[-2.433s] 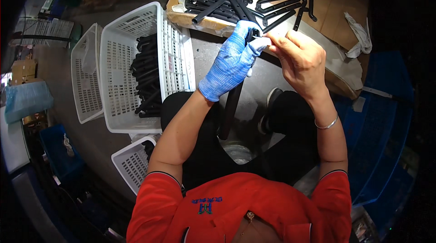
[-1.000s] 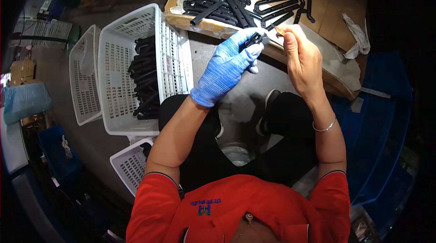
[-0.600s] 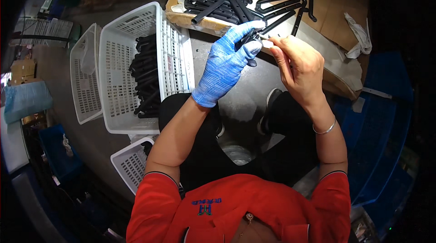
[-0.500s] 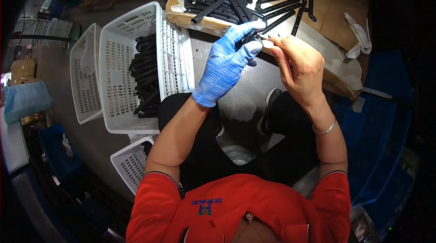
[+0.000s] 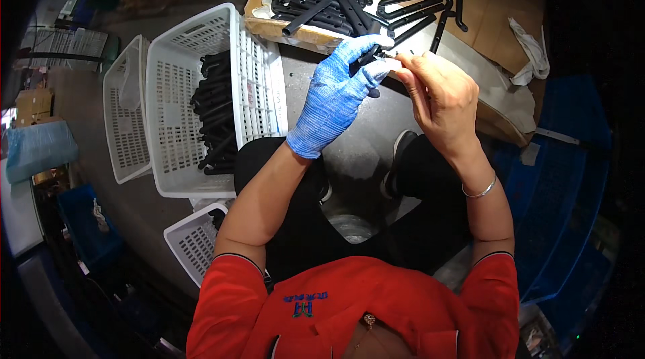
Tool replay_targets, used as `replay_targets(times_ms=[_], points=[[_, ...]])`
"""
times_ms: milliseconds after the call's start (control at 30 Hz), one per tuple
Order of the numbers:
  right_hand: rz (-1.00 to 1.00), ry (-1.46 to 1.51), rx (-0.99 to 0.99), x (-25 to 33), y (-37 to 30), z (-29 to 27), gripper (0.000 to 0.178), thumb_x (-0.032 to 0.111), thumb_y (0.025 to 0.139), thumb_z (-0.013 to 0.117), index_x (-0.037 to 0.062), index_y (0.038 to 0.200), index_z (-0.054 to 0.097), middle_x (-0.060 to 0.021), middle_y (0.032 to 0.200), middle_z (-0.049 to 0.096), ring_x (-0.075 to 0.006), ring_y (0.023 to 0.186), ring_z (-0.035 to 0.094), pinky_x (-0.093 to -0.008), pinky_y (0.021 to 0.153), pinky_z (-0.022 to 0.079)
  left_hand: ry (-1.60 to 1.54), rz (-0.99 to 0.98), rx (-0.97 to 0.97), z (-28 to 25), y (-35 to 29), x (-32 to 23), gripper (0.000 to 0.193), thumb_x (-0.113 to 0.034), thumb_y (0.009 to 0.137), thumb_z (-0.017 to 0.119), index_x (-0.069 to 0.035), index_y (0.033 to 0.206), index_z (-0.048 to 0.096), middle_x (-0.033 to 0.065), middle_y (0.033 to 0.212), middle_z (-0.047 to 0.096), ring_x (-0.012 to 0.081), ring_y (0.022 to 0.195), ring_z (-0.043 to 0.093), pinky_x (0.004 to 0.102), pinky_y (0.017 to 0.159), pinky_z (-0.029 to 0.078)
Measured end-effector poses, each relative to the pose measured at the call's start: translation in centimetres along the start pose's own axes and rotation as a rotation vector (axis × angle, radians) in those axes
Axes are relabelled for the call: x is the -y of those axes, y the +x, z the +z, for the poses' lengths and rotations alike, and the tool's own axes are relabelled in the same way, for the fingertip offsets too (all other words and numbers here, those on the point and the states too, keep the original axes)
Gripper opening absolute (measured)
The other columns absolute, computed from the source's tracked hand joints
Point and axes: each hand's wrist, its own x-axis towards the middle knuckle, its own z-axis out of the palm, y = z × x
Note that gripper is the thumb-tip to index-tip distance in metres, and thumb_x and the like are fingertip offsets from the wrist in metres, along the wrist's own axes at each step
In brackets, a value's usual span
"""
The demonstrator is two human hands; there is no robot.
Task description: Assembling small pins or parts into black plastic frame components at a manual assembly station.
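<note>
My left hand [image 5: 329, 100], in a blue knitted glove, is closed round a black tubular part [image 5: 368, 57]. Most of this part is hidden by the glove. My right hand [image 5: 446, 94] is bare, its thumb and forefinger pinched together at the part's end, close to my left fingertips. What lies in that pinch is too small to make out. Just beyond both hands, a pile of bent black tubes [image 5: 319, 10] lies in an open cardboard box [image 5: 494, 16], with several looser bent tubes [image 5: 411, 6] to its right.
To my left stands a white perforated plastic crate [image 5: 195, 191] with many black tubes [image 5: 216, 114] inside. Another white crate [image 5: 125, 137] is left of it, and a smaller white basket [image 5: 191, 245] sits nearer me. Crumpled white paper [image 5: 531, 53] and blue panels [image 5: 557, 177] are at the right.
Both hands stay almost in place over the same spot. My fingertips have shifted very slightly around the black part; the pile and crates look the same.
</note>
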Motion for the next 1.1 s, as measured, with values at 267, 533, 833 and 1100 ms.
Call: replay_targets(times_ms=[267, 533, 833, 1100], points=[[0.027, -0.032, 0.001, 0.7, 0.1, 0.0, 0.015, 0.014, 0.082, 0.064, 0.0026, 0.091, 0.064, -0.0104, 0.066, 0.053, -0.0248, 0.054, 0.052, -0.0324, 0.050, 0.040, 0.111, 0.052, -0.040, 0.1, -0.1, -0.4, 0.023, -0.014, 0.088, 0.059, -0.002, 0.106, 0.062, 0.0056, 0.105, 0.059, 0.0078, 0.079, 0.058, 0.0200, 0.064, 0.053], [0.044, -0.041, -0.010, 1.2, -0.1, 0.2, 0.016, 0.014, 0.082, 0.064, 0.0026, 0.092, 0.064, -0.0103, 0.068, 0.055, -0.0258, 0.056, 0.053, -0.0328, 0.051, 0.041, 0.092, 0.037, -0.054, 0.2, -0.3, -0.4, 0.024, -0.015, 0.088, 0.060, -0.001, 0.108, 0.061, 0.0047, 0.102, 0.060, 0.0083, 0.082, 0.059, 0.0197, 0.064, 0.052], [0.062, -0.063, -0.011, 1.2, -0.4, 0.2, 0.014, 0.014, 0.082, 0.064, 0.0024, 0.091, 0.063, -0.0104, 0.071, 0.057, -0.0265, 0.059, 0.056, -0.0328, 0.053, 0.042, 0.046, -0.008, -0.079, 0.3, -0.2, -0.1, 0.027, -0.017, 0.086, 0.063, -0.004, 0.108, 0.059, 0.0028, 0.094, 0.060, 0.0066, 0.079, 0.056, 0.0199, 0.062, 0.050], [0.072, -0.014, -0.046, 1.0, -0.5, 0.4, 0.012, 0.011, 0.084, 0.061, 0.0007, 0.091, 0.061, -0.0122, 0.073, 0.059, -0.0276, 0.060, 0.057, -0.0314, 0.055, 0.044, 0.047, -0.016, -0.102, 0.5, -0.1, 0.2, 0.025, -0.016, 0.085, 0.063, -0.006, 0.108, 0.058, 0.0015, 0.091, 0.059, 0.0054, 0.078, 0.056, 0.0187, 0.061, 0.048]])
